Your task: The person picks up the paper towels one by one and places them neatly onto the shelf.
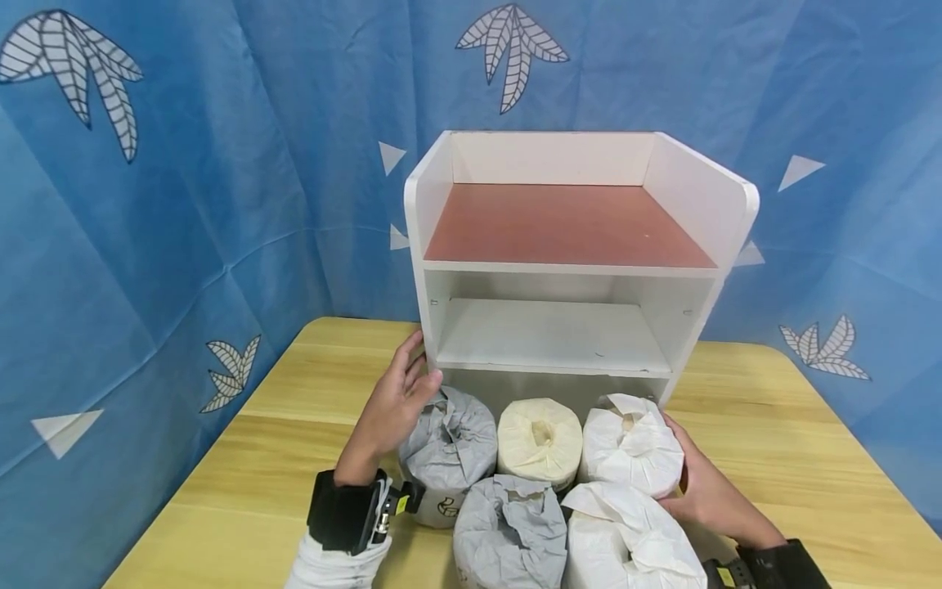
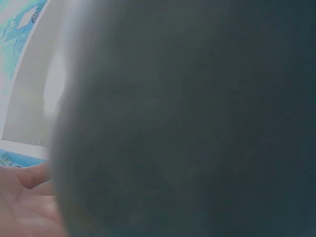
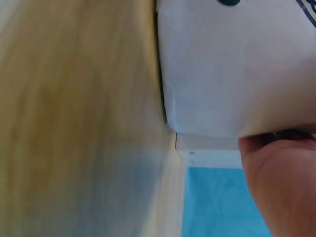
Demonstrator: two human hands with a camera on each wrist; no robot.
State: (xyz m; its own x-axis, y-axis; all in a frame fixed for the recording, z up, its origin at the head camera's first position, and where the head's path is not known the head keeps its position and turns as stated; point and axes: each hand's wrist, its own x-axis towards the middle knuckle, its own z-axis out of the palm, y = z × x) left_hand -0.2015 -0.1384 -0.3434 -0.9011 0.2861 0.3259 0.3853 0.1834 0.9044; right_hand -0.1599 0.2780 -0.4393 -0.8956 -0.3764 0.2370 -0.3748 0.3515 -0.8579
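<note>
While five wrapped rolls are crowded at lower centre, the back grey roll (image 1: 450, 446) is touched on its left side by the left hand (image 1: 397, 405), fingers loosely spread. The back white roll (image 1: 631, 448) is cupped from the right by the right hand (image 1: 702, 487). Bare table (image 1: 243, 458) lies at both sides, and both tiers of the shelf (image 1: 567, 262) are open behind.
</note>
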